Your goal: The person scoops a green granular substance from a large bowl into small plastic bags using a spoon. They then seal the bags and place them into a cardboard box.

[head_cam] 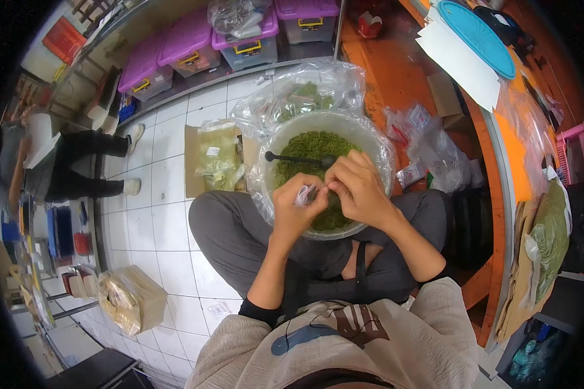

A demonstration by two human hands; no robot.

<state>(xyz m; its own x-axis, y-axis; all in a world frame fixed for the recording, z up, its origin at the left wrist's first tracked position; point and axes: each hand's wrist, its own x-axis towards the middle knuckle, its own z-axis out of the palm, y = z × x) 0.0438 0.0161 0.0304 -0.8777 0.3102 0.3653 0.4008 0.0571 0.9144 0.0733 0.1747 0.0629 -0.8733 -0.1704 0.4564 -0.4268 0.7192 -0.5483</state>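
A pale tub (370, 129), lined with clear plastic, stands before my crossed legs and holds loose, dark green dried plant matter (316, 141). Above it, my left hand (294, 199) is curled around a small clear plastic bag (305, 194), which pokes out of the fist. The fingertips of my right hand (360, 189) pinch together against my left thumb and finger, seemingly at the bag's edge. A black double-ended scoop (297, 158) lies level across the tub, one end against my right knuckles. Whether my right fingers also hold it is hidden.
Beyond the tub lies a clear bag (338, 82) of green matter. Left of it is a cardboard box (191, 163) with filled pouches. An orange table (508, 170) stands at right, plastic packaging (443, 160) beneath. Purple-lidded bins (190, 44) line a shelf; another person (85, 165) stands left.
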